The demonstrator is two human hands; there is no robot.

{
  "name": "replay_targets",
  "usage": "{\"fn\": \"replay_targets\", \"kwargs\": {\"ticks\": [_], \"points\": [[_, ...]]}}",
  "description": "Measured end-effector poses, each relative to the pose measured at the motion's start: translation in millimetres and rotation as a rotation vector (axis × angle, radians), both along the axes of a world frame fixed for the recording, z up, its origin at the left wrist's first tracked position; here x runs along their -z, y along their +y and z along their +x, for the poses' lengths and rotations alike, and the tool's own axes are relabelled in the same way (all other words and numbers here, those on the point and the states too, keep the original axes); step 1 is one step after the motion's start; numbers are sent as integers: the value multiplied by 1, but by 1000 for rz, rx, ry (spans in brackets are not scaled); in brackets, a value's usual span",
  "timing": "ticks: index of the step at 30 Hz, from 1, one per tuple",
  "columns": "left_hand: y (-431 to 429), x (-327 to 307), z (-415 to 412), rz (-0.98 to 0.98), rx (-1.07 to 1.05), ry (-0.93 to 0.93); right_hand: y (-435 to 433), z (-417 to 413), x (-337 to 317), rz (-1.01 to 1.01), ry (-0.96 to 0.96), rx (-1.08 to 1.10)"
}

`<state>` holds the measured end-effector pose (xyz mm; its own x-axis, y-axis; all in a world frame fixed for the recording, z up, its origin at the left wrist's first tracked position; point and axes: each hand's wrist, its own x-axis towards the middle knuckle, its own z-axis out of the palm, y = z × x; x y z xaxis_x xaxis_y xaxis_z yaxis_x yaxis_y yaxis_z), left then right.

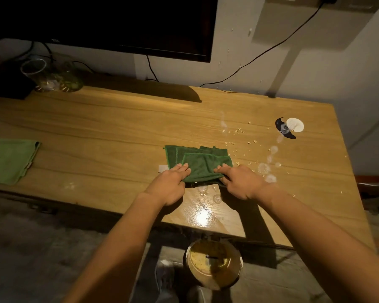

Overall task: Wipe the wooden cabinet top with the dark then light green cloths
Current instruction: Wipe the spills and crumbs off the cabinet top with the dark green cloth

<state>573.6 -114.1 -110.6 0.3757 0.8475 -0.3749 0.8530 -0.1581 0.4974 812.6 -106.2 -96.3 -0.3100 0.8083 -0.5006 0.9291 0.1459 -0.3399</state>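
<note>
The dark green cloth lies folded on the wooden cabinet top, a little right of centre. My left hand pinches its near left edge. My right hand grips its near right edge. The light green cloth lies flat at the far left of the top, untouched. Water drops and puddles shine near the front edge, and crumbs are scattered right of the dark cloth.
A black screen hangs over the back of the top, with cables down the wall. Glass jars stand at the back left. A white round lid and a dark object lie at the right. A metal pot sits on the floor below the front edge.
</note>
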Motion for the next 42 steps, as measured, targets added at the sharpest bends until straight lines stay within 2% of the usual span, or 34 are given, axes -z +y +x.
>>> {"fn": "replay_targets", "kwargs": {"ticks": [23,28,34,42], "points": [[-120,6,8,53,151,-36,-157,7,2,33,90,144],[-153,11,9,20,177,-32,-188,7,0,20,105,203],[-193,19,6,-83,255,9,-234,12,7,-30,25,231],[-203,40,29,-200,250,45,-245,22,31,-52,23,322]]}}
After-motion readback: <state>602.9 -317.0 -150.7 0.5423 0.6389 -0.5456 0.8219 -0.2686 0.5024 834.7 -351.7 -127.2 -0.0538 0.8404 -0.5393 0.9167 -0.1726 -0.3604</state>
